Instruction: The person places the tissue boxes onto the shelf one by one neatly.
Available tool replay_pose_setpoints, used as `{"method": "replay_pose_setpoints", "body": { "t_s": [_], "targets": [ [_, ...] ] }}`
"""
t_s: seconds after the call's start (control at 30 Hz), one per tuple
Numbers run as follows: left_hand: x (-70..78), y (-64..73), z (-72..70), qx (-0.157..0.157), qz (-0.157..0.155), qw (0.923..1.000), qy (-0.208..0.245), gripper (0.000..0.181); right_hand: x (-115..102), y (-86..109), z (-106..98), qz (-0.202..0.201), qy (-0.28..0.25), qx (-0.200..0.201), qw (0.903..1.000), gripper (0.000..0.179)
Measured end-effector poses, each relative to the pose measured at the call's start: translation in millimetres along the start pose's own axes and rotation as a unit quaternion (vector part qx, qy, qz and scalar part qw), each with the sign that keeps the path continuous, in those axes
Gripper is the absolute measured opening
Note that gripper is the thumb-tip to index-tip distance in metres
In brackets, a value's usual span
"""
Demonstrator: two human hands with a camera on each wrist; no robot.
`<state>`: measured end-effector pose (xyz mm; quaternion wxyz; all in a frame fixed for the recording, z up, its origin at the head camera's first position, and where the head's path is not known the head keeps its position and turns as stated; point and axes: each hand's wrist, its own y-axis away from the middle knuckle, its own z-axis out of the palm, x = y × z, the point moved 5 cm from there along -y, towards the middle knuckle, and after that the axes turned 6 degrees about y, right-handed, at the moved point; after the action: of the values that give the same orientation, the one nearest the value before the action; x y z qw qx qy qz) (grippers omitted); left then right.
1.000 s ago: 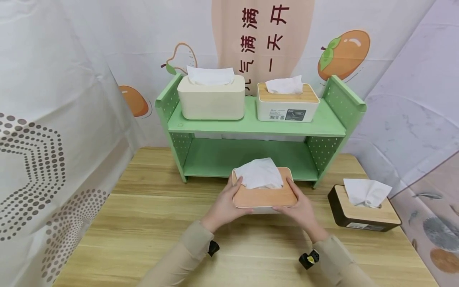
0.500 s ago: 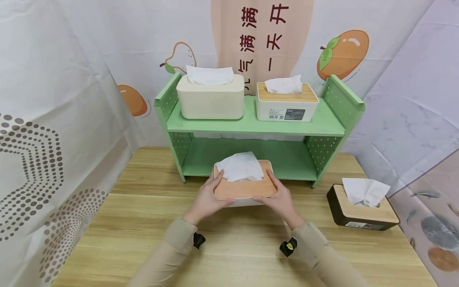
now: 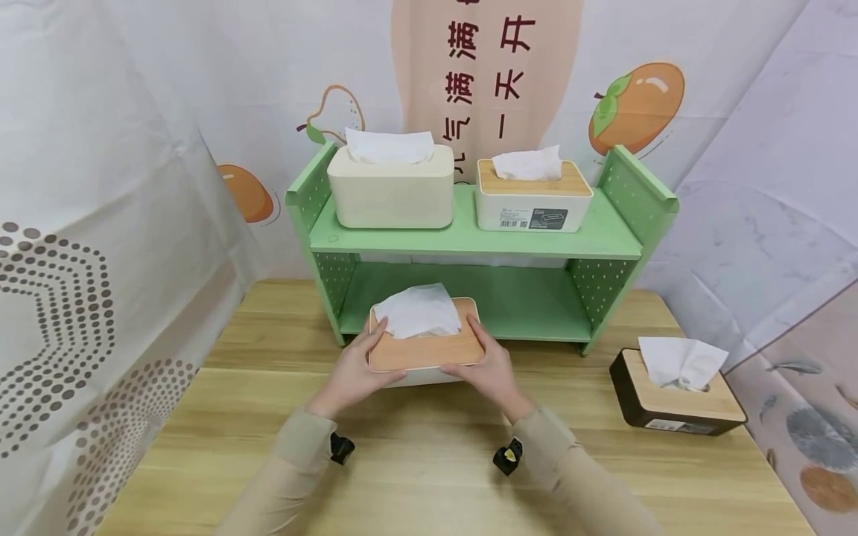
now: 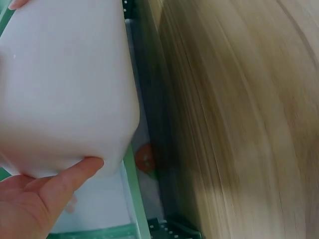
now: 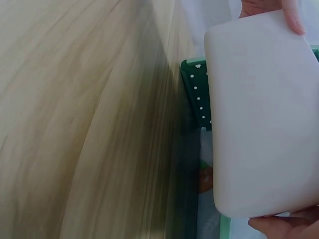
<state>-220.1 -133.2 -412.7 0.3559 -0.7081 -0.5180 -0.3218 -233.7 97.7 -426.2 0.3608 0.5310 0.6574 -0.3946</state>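
A white tissue box (image 3: 415, 356) with a wood-look lid and a white tissue sticking out is held up off the table, before the lower shelf. My left hand (image 3: 353, 371) grips its left end, the thumb on the near side. At the opposite end my right hand (image 3: 491, 372) grips it in the same way. Both wrist views show the plain white wall of the box, with the left thumb (image 4: 75, 181) pressed to it in the left one. In the right wrist view, fingers of the right hand (image 5: 286, 226) show at the lower corner; the rest is cut off.
A green two-tier rack (image 3: 482, 240) stands at the back of the wooden table (image 3: 429, 476). On its upper shelf sit a cream tissue box (image 3: 392, 193) and a white tissue box with a bamboo lid (image 3: 532, 205). A black tissue box (image 3: 677, 394) lies at the right.
Both hands have carried the tissue box leftward along the front of the rack, and slightly toward it at first. The other boxes stay where they were.
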Motion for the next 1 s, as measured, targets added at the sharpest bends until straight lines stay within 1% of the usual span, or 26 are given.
{"method": "replay_pose_setpoints", "body": {
  "t_s": [0.13, 0.3, 0.53, 0.6, 0.7, 0.83, 1.0],
  "targets": [
    [-4.2, 0.3, -5.7, 0.001, 0.003, 1.0, 0.004, 0.094, -3, -5.5, 7, -0.011, 0.014, 0.004, 0.9998, 0.102],
    [-9.1, -0.1, -10.4, 0.004, 0.001, 1.0, 0.005, 0.093, -7, -14.1, 14, -0.025, 0.031, -0.004, 0.9992, 0.102],
    [-15.1, -5.7, -16.0, 0.026, 0.017, 0.9995, 0.006, 0.09, -11, -28.1, 21, -0.027, 0.033, -0.013, 0.999, 0.1],
    [-17.1, -7.3, -17.3, 0.034, 0.015, 0.9993, 0.006, 0.089, -12, -32.2, 23, -0.025, 0.033, -0.021, 0.9989, 0.1],
    [-20.3, -9.7, -18.5, 0.048, 0.003, 0.9988, 0.008, 0.085, -16, -37.8, 25, -0.021, 0.041, -0.034, 0.9983, 0.098],
    [-22.9, -14.5, -19.6, 0.072, -0.008, 0.9973, 0.005, 0.079, -20, -45.5, 24, -0.016, 0.064, -0.045, 0.9968, 0.095],
    [-20.0, -20.5, -22.1, 0.11, 0.002, 0.9938, 0.015, 0.073, -21, -53.4, 24, -0.001, 0.079, -0.056, 0.9953, 0.095]
  ]
}}
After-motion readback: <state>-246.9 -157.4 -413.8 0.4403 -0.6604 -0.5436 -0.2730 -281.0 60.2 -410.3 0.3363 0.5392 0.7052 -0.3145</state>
